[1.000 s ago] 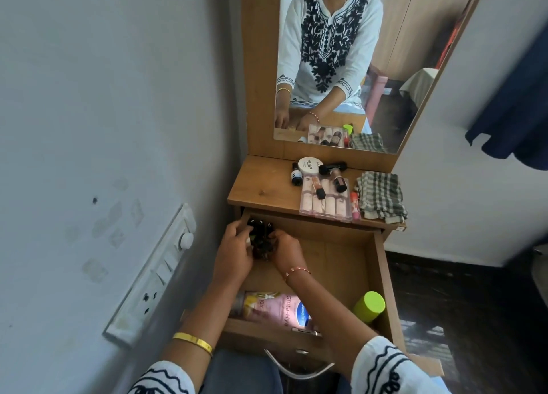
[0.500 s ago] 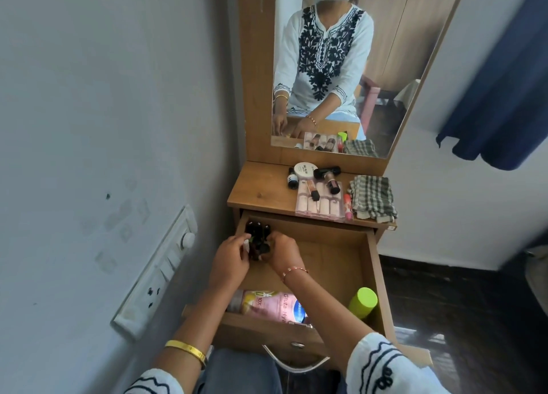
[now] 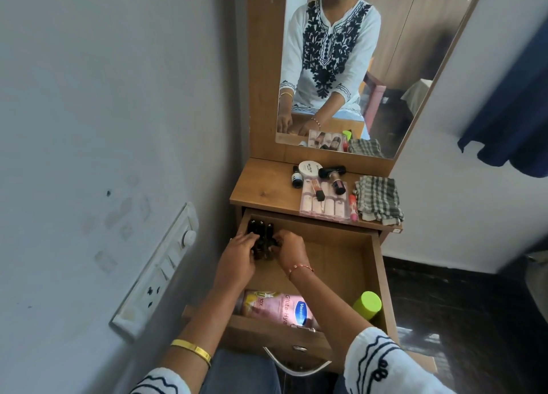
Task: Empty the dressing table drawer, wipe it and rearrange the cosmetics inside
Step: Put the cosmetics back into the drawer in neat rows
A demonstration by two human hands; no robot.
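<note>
The wooden drawer of the dressing table is pulled out. In its back left corner stands a cluster of small dark bottles with black caps. My left hand and my right hand close on the cluster from either side. A pink lotion bottle lies along the drawer's front. A lime-green capped container stands in the front right corner.
On the tabletop are a clear organiser of tubes, a white round jar, a small dark bottle and a folded checked cloth. A mirror rises behind. A switch panel is on the left wall.
Both hands have pushed the cluster of dark bottles further back into the drawer's back left corner. The camera has tilted up slightly.
</note>
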